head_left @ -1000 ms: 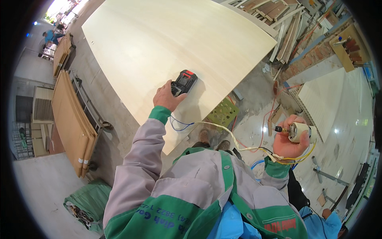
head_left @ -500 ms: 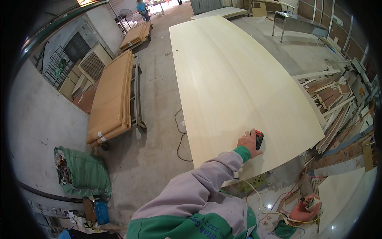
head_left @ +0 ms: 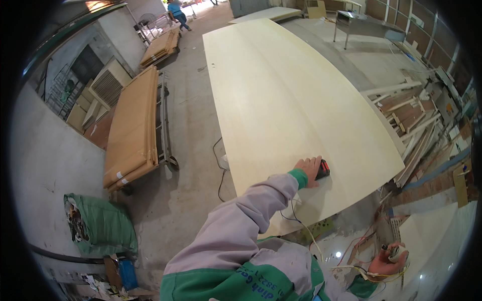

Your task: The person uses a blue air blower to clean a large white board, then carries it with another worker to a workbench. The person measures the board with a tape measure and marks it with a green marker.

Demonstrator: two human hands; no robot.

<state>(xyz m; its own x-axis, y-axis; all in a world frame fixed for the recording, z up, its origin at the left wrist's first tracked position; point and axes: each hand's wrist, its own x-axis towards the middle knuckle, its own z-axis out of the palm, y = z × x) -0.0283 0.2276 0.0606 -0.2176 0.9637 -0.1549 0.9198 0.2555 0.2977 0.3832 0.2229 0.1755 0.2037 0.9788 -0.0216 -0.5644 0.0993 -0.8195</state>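
A large pale wooden panel [head_left: 291,105] lies flat in front of me. On its near part, my left hand [head_left: 307,170] is closed round a black and red handheld block [head_left: 323,169], whose exact kind I cannot make out, and rests on the panel. Low on the right, apart from the panel, my right hand [head_left: 389,263] is closed round a small whitish object with a dark tip [head_left: 399,254]; the fingers hide much of it. Thin yellow and pale wires [head_left: 314,240] run between the panel's near edge and that hand.
Brown boards [head_left: 133,125] are stacked on a wheeled cart at the left, above a green sack [head_left: 105,226]. Wood scraps [head_left: 416,123] pile up beyond the panel's right edge. A dark cable [head_left: 220,175] lies on the floor. Far back, a person in blue [head_left: 176,12] is on foot.
The whole view has shifted slightly up and left. My left hand and the block stay on the near part of the panel, turned a little. The distant person has moved to the right.
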